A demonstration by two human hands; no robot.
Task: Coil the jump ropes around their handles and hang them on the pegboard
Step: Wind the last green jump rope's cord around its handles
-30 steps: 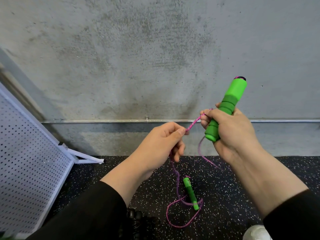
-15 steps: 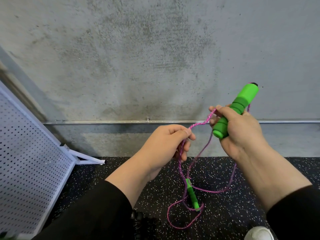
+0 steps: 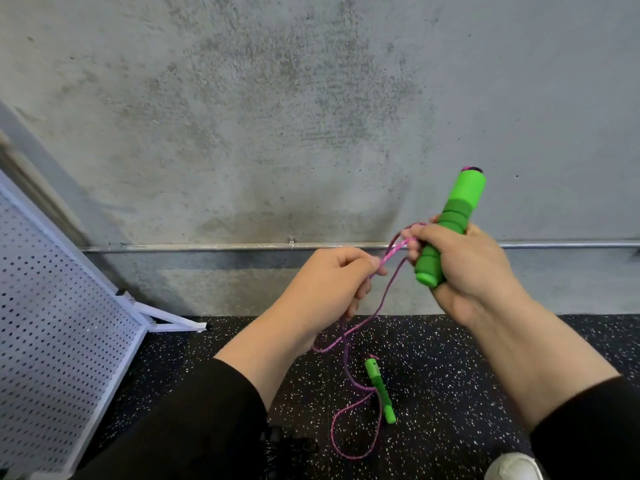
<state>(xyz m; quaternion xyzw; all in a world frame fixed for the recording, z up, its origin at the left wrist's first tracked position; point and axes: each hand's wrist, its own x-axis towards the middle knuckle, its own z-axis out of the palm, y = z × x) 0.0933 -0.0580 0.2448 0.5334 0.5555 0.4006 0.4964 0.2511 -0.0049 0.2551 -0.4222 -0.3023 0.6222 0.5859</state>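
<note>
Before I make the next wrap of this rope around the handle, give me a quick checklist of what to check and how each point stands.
1. Right hand grips the handle firmly: ok.
2. Left hand pinches the rope ready to guide it: ok.
3. Rope between the hands is taut: ok, the short stretch runs straight.
4. Slack to feed the wrap: ok, loops hang down to the floor.
5. Second handle free to drag: cannot tell, the rope loops around it and may snag.
6. Pegboard in reach for hanging: cannot tell, it leans at the left and no pegs show.
</note>
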